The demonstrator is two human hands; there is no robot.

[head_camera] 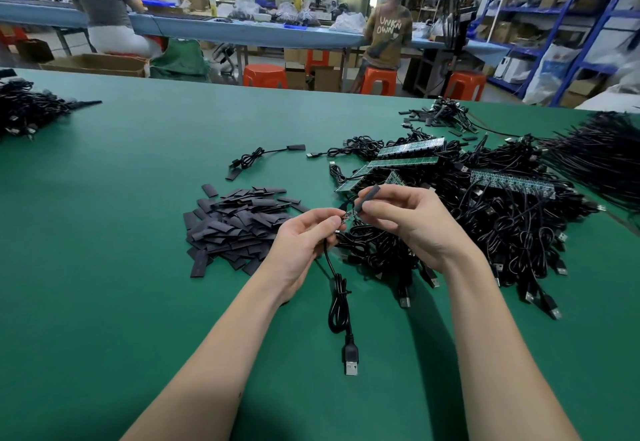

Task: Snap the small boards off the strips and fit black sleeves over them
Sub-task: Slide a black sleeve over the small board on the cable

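Over the green worktop [138, 198], the left hand [304, 239] pinches a small board [347, 215] whose black cable [337, 302] hangs toward the near edge. The right hand's [405, 219] grip holds a black sleeve [367, 198] just beside the board. Loose sleeves [235, 226] are heaped to the left, and board strips [405, 156] lie on tangled cables at far right.

green table [138, 232], heap of black sleeves [235, 226], tangled cable pile [502, 232], board strips [408, 155], loose cable [263, 156]

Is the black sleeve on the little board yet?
Not yet. The right hand pinches the black sleeve just above the little board, which the left hand holds bare.
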